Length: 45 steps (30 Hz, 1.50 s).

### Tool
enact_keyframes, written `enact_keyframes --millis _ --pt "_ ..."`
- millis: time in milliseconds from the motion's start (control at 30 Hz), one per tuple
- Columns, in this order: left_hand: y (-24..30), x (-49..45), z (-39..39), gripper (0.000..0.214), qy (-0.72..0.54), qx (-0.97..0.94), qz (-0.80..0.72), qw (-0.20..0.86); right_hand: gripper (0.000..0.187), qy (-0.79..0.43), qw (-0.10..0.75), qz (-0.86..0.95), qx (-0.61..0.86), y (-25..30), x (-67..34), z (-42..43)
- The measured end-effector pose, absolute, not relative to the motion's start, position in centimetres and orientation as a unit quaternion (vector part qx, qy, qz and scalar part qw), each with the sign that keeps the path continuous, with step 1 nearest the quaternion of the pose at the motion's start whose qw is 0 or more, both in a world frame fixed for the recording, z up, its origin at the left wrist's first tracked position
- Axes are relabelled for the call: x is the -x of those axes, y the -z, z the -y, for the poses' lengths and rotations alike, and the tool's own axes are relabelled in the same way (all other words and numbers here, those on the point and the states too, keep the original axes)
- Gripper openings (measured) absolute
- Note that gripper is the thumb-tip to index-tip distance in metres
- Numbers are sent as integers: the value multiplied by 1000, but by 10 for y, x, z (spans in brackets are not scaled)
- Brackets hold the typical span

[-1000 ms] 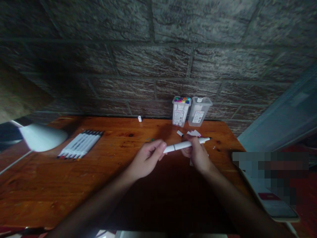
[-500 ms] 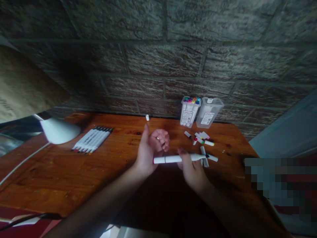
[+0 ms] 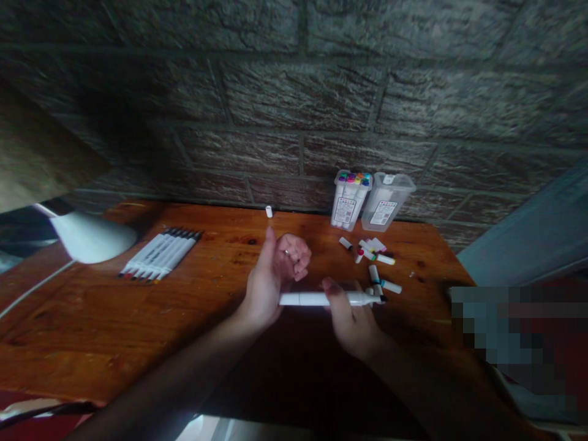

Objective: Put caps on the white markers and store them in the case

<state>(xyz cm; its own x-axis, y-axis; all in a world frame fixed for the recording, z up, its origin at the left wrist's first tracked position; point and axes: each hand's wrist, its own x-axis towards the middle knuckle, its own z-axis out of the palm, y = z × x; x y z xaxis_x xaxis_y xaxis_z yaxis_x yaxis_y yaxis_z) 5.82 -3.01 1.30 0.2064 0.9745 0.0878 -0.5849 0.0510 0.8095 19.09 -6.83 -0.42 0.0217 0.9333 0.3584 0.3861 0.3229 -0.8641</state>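
My right hand [image 3: 354,323] is closed on a white marker [image 3: 321,298], which lies level across the space between my hands with its dark tip to the right. My left hand [image 3: 274,274] is turned palm up just behind the marker's left end. Its thumb points up and its fingers curl inward over something small that I cannot make out. Both hands hover above the wooden table [image 3: 92,331].
Several loose caps and short marker pieces [image 3: 374,257] lie right of my hands. Two clear marker boxes [image 3: 350,199] [image 3: 386,201] stand at the brick wall, and the left one holds markers. A row of markers [image 3: 160,256] lies at the left beside a white lamp [image 3: 92,236]. A small white cap [image 3: 269,211] sits by the wall.
My left hand let go of the marker's left end and turned palm up with curled fingers. My right hand lowered the marker to level. The view shifted slightly.
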Motion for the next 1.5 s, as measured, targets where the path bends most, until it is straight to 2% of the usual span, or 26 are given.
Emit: enact_keyframes --millis 133,233,300,400,500,667,800,900,1033,1133,1267,1500 --pt "-10 -52 31 46 -568 -558 -348 495 46 -326 509 617 504 9 -205 53" --pt "-7 -46 33 28 -475 -725 -372 333 42 -332 540 565 528 16 -217 42" --pt "-6 -45 32 19 -412 -792 -352 281 40 -349 547 557 518 16 -222 38" --pt "-4 -45 28 17 -401 -805 -347 265 39 -373 487 638 466 6 -233 32" --pt "-2 -42 21 18 -427 -777 -399 234 32 -321 396 734 449 -1 -256 21" --pt "2 -36 13 18 -413 -780 -429 190 34 -125 373 742 543 10 -290 -2" --pt "4 -39 16 18 -384 -796 -420 205 16 -134 329 748 561 18 -290 -5" --pt "4 -40 18 20 -367 -802 -419 215 10 -178 384 727 541 12 -287 -3" --pt "6 -37 17 23 -355 -802 -433 208 26 -309 578 579 484 -8 -290 0" --pt "8 -36 16 23 -359 -797 -440 205 31 -399 654 472 436 -19 -292 4" --pt "7 -37 16 22 -361 -799 -435 204 30 -429 653 459 423 -22 -287 6" --pt "8 -35 17 25 -344 -803 -443 202 19 -427 580 555 416 -18 -280 8"
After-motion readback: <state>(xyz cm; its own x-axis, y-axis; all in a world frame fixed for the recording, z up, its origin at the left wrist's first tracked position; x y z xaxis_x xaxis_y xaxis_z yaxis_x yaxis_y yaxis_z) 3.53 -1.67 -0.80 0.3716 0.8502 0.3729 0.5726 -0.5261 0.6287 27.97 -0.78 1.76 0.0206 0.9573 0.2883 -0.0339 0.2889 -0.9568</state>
